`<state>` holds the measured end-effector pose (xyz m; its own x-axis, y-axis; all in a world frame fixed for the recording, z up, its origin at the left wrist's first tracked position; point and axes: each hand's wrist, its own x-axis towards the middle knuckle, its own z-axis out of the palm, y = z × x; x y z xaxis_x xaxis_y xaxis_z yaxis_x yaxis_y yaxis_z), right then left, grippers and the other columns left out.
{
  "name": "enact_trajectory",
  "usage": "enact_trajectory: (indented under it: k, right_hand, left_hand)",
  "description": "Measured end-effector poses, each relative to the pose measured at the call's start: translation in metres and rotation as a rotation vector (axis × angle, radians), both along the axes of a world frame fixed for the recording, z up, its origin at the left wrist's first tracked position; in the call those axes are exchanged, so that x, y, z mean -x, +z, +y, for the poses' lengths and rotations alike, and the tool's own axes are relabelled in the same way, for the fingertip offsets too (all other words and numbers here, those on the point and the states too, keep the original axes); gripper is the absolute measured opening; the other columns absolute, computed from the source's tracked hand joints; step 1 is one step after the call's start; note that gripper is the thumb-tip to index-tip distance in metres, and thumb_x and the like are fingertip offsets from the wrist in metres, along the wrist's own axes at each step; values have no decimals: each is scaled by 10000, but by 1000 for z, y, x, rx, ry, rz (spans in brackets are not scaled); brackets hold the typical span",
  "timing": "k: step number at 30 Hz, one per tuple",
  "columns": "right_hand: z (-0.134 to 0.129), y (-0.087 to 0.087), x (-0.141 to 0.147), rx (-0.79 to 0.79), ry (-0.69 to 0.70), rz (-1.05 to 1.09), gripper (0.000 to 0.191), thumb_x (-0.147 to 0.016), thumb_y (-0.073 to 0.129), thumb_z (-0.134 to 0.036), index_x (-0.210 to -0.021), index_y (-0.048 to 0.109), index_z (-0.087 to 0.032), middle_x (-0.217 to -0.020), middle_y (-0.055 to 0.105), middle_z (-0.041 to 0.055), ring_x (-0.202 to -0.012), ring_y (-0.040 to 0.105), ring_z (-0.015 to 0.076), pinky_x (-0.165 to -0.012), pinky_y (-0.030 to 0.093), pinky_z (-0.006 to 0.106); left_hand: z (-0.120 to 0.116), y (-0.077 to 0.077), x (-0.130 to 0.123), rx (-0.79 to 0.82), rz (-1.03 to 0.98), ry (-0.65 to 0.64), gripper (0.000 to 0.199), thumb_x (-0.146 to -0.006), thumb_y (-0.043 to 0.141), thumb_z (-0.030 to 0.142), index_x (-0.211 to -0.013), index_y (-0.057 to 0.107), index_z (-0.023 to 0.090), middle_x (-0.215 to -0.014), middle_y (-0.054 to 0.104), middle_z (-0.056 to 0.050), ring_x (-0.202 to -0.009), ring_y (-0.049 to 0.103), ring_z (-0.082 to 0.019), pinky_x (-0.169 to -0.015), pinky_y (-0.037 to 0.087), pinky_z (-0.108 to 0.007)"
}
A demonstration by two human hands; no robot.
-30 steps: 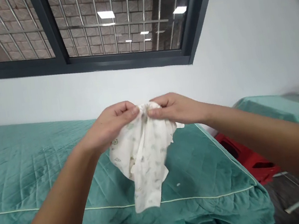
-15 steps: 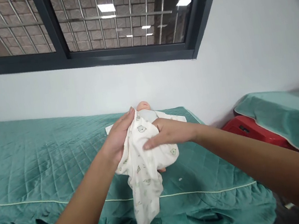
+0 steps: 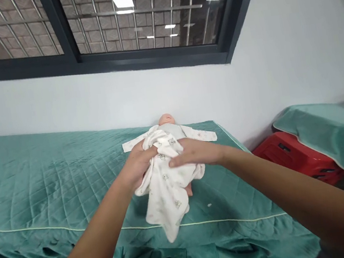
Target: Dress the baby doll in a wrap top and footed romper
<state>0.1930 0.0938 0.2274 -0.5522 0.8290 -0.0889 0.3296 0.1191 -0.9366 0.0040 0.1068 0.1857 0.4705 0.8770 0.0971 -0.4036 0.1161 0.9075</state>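
A white baby garment (image 3: pixel 166 185) with a small animal-face print hangs bunched between my hands, its lower end tapering toward the bed's front edge. My left hand (image 3: pixel 140 161) grips its left side, thumb over the gathered cloth. On the other side my right hand (image 3: pixel 191 152) holds it, thumb in front and fingers hidden behind the folds. Behind the garment a baby doll (image 3: pixel 166 119) lies on its back, head toward the wall. A long-sleeved white top (image 3: pixel 200 133) is spread around the doll with both sleeves out. One doll foot (image 3: pixel 189 189) shows below; the garment hides the rest of the legs.
The bed has a green quilted cover (image 3: pixel 69 173) with pale piping. A small white scrap (image 3: pixel 209 205) lies on it, right of the garment. To the right are a red plastic object (image 3: pixel 291 155) and another green-covered surface (image 3: pixel 328 128). A barred window (image 3: pixel 144 22) is above the wall.
My left hand has closed its thumb over the garment, gathering its upper part into folds. The cloth's hanging end has risen, and more of the doll's top and foot shows.
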Motion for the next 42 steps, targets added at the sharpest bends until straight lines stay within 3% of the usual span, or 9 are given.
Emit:
enact_trajectory:
  k: [3, 7, 10, 16, 25, 29, 32, 36, 42]
  right_hand:
    - [1, -10, 2, 15, -13, -85, 370, -712, 801, -406, -999, 730, -182, -994, 734, 54, -936, 668, 217, -803, 525, 304]
    - [13, -22, 0, -25, -256, 258, 331, -826, 679, -397, -1062, 704, -166, -1082, 718, 83, -967, 664, 222, -839, 533, 318]
    - [16, -26, -5, 84, -277, 413, 357, -828, 669, -399, -1095, 687, -163, -1041, 726, 93, -922, 676, 223, -804, 551, 323]
    - [0, -32, -9, 378, 5, 337, 541, -671, 838, -331, -1146, 661, -143, -986, 738, 97, -889, 700, 227, -813, 564, 346]
    - [9, -40, -3, 277, -277, 597, 361, -808, 707, -362, -1096, 677, -146, -975, 747, 89, -910, 695, 225, -852, 547, 346]
    - [4, -39, -11, 291, -243, 551, 375, -813, 711, -366, -1117, 676, -150, -982, 744, 89, -904, 692, 221, -821, 550, 335]
    - [-4, -40, -13, 335, -127, 450, 433, -760, 776, -355, -1129, 680, -150, -1018, 738, 94, -897, 695, 207, -822, 549, 313]
    - [-11, -48, -10, 383, 22, 315, 492, -716, 817, -370, -1140, 683, -161, -1022, 737, 90, -891, 696, 202, -829, 551, 320]
    - [-5, -64, -11, 186, -289, 407, 408, -726, 795, -341, -1089, 700, -181, -1029, 737, 64, -946, 683, 218, -864, 540, 334]
  left_hand:
    - [-1, -7, -1, 47, 16, -29, 491, -746, 778, 369, -1176, 653, 166, -879, 742, -73, -730, 695, -220, -663, 534, -297]
    - [-2, -13, 8, 14, 176, -222, 433, -774, 758, 398, -1111, 690, 134, -934, 746, -106, -807, 700, -229, -707, 540, -301]
    - [-2, -10, 14, -38, 264, -350, 467, -730, 807, 329, -1128, 685, 117, -1060, 730, -139, -955, 688, -270, -811, 542, -338]
    - [1, -4, 6, 113, 23, -141, 517, -749, 782, 346, -1186, 637, 111, -1068, 724, -181, -923, 708, -338, -800, 566, -448]
    - [3, -20, 1, 174, 57, -333, 494, -735, 800, 285, -1170, 652, 103, -1016, 736, -166, -865, 714, -277, -755, 573, -358]
    - [3, -24, 3, 150, 103, -333, 573, -644, 854, 179, -1178, 656, 117, -1061, 733, -154, -914, 708, -280, -791, 568, -353]
    - [3, -24, -1, 165, -73, -185, 514, -705, 813, 231, -1179, 651, 115, -1053, 734, -153, -917, 712, -293, -825, 569, -392]
    - [3, -28, -8, 171, -101, -168, 447, -740, 788, 269, -1138, 665, 108, -967, 745, -147, -838, 723, -289, -767, 586, -386]
    - [1, -40, -8, 219, 63, -209, 464, -725, 811, 369, -1092, 684, 115, -930, 747, -129, -804, 713, -239, -709, 577, -319]
